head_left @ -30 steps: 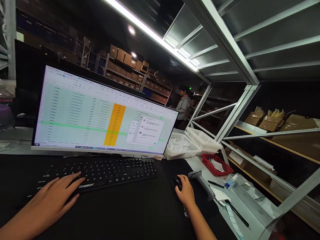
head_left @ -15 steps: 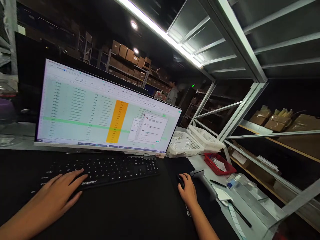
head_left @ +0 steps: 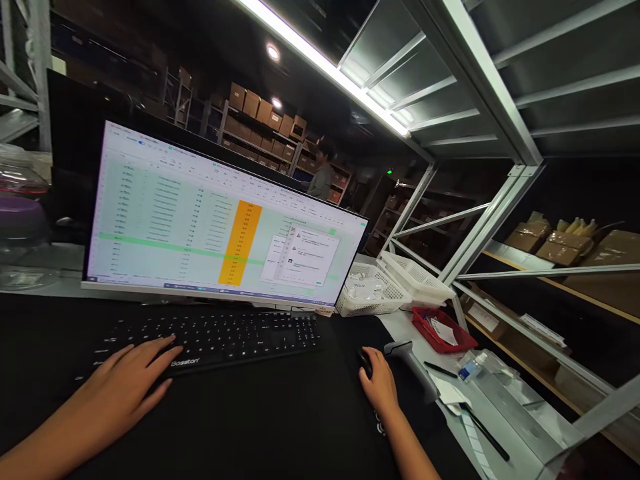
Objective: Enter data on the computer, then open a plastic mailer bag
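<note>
My left hand point(head_left: 125, 381) lies with spread fingers over the left part of a black keyboard point(head_left: 235, 340), fingertips on its lower key rows. Under the curled fingers of my right hand point(head_left: 383, 385) is a black computer mouse point(head_left: 366, 363), mostly covered by them. It rests on a dark mat point(head_left: 270, 420). Just right of that hand lies a grey barcode scanner point(head_left: 420, 375). Behind the keyboard stands a monitor point(head_left: 190, 220) showing a spreadsheet with an orange column and a small chat window.
White perforated baskets point(head_left: 373, 300) and a red tray point(head_left: 443, 333) with papers sit right of the monitor. Near them are a small bottle point(head_left: 473, 365) and a black pen point(head_left: 440, 369). Metal shelving point(head_left: 500, 193) rises on the right. A person point(head_left: 323, 175) stands among boxes in the background.
The view has turned slightly left, so the scene sits a little further right. The background person has moved left. Both hands keep their places on the keyboard and mouse.
</note>
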{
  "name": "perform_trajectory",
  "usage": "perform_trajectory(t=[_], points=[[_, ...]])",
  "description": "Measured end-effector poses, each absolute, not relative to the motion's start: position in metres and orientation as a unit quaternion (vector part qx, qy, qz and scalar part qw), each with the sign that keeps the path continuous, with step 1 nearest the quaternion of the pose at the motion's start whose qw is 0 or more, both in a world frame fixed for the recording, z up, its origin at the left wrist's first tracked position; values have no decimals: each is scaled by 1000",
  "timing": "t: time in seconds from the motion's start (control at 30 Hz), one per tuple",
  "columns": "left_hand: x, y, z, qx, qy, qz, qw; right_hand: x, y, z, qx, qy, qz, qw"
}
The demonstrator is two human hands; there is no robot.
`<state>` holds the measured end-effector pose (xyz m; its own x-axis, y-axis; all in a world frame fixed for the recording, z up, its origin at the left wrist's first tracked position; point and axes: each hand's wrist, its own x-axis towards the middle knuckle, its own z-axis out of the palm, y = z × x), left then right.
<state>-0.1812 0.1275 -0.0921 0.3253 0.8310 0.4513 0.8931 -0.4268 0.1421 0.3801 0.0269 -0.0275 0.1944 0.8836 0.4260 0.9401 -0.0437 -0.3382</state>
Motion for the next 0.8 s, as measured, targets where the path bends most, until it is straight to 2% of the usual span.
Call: perform_trajectory(t=[0.47,0.67,0.8], points=[[-180,128,-93,-808,-535,-235,73,382,19,-29,-737,-610,-54,285],[-164,105,-82,-788,-521,-299,135,410,36,-62,-689,-636,-47,346],[-164,103,-85,-785,-524,-299,142,434,55,-81,-665,-662,-3,345]])
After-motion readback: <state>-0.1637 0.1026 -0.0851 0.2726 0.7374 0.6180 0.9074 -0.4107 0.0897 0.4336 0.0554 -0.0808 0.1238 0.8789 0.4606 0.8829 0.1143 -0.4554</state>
